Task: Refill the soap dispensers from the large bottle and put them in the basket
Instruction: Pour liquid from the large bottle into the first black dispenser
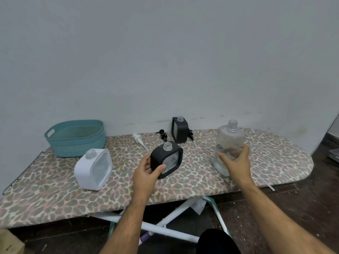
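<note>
At frame centre the left hand (146, 168) grips the black dispenser (167, 159); right of it, the right hand (235, 160) grasps the large bottle (230, 142).

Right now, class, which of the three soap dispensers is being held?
The nearer black dispenser, gripped by the left hand; the white one and rear black one stand untouched.
</note>
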`<state>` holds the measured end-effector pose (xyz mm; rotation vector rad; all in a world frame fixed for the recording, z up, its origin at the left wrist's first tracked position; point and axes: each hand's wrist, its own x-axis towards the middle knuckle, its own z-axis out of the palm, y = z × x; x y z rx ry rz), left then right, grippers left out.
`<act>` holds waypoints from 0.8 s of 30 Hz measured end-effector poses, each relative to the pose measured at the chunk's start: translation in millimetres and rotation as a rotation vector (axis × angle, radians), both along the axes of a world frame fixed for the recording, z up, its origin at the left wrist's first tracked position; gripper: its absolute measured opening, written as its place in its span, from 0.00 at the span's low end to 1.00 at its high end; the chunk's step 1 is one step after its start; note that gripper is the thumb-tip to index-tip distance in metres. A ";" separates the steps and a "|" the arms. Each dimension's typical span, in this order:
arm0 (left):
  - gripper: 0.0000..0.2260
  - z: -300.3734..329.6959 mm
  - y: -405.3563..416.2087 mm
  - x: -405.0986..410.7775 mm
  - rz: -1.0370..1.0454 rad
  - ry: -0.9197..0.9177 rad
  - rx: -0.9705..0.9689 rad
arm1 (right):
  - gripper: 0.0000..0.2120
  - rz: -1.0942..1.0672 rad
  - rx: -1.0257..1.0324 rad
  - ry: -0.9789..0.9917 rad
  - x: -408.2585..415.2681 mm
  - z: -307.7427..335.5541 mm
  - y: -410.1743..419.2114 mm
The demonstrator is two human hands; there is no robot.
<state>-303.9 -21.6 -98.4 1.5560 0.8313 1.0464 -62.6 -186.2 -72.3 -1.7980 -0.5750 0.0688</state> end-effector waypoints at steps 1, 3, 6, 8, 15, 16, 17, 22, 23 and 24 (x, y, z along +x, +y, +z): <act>0.29 -0.1 0.1 0.2 0.003 0.001 0.000 | 0.33 -0.002 0.003 0.002 0.3 -1.0 0.3; 0.30 -0.1 0.3 0.1 0.009 0.008 0.004 | 0.32 -0.011 0.005 -0.001 0.7 -2.1 0.4; 0.30 0.7 0.4 -0.5 0.011 0.014 0.004 | 0.33 -0.010 -0.005 -0.010 3.1 -5.1 0.5; 0.30 0.7 0.2 -0.2 0.013 0.017 0.007 | 0.34 -0.010 -0.012 -0.019 5.3 -7.4 0.1; 0.30 0.7 -1.2 -0.3 0.010 0.016 0.003 | 0.45 -0.103 -0.021 -0.073 -7.5 -9.4 -7.4; 0.30 1.0 -1.6 -0.1 0.009 0.017 0.002 | 0.43 -0.195 -0.016 -0.138 -12.4 -10.6 -9.2; 0.30 1.2 -2.0 -0.3 0.008 0.018 0.003 | 0.40 -0.285 0.010 -0.227 -18.6 -11.7 -11.0; 0.30 1.7 -2.4 -0.6 0.011 0.021 0.000 | 0.11 -0.185 0.210 -0.524 -61.0 -10.1 -1.2; 0.31 1.8 -2.3 -0.6 0.011 0.022 -0.002 | 0.05 -0.079 0.195 -0.491 -70.3 -8.6 4.6; 0.31 2.1 -2.7 -0.8 0.011 0.025 -0.004 | 0.04 0.024 0.167 -0.419 -79.6 -6.5 10.4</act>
